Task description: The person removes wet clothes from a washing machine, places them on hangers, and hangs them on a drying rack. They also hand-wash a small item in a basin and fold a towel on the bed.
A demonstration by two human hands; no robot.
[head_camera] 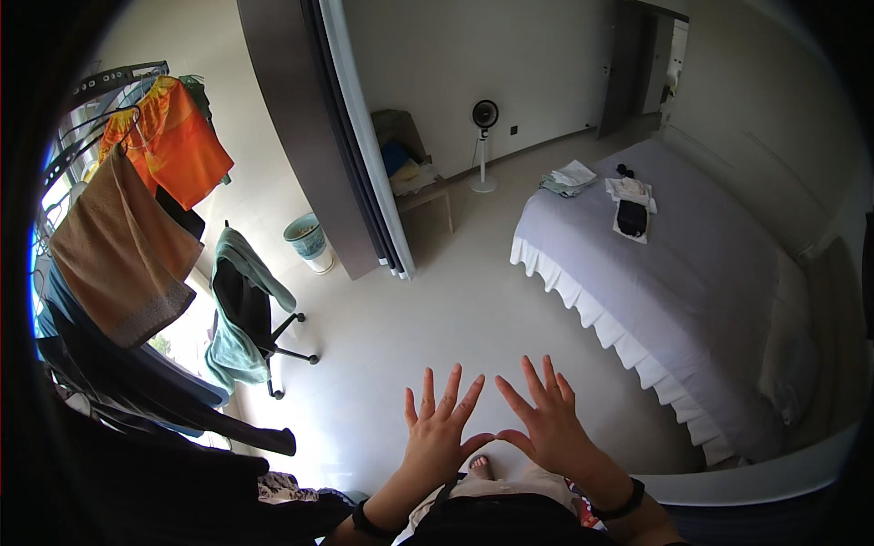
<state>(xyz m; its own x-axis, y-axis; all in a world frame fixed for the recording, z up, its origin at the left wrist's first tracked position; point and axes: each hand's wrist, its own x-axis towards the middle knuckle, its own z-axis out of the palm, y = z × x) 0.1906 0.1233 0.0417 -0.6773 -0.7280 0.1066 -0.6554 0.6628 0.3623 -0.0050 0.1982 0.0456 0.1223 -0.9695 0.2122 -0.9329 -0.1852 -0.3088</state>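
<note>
My left hand (pixel 437 430) is held out over the floor with its fingers spread and nothing in it. Beside it, my right hand (pixel 546 416) is also spread and holds nothing. The tips of the two thumbs meet, or nearly so, and the backs of both hands face me. A dark band circles each wrist. Below the hands I see pale floor (pixel 389 327) and one of my feet (pixel 481 468) in an open sandal. Nothing else lies close to either hand.
On the left hang a brown towel (pixel 126 252), orange shorts (pixel 181 147) and dark clothes. A swivel chair (pixel 249 307) bears a green towel. To the right stands a bed (pixel 683 293) with folded cloths (pixel 570 176) and a black pouch (pixel 632 217). Further back is a fan (pixel 483 150).
</note>
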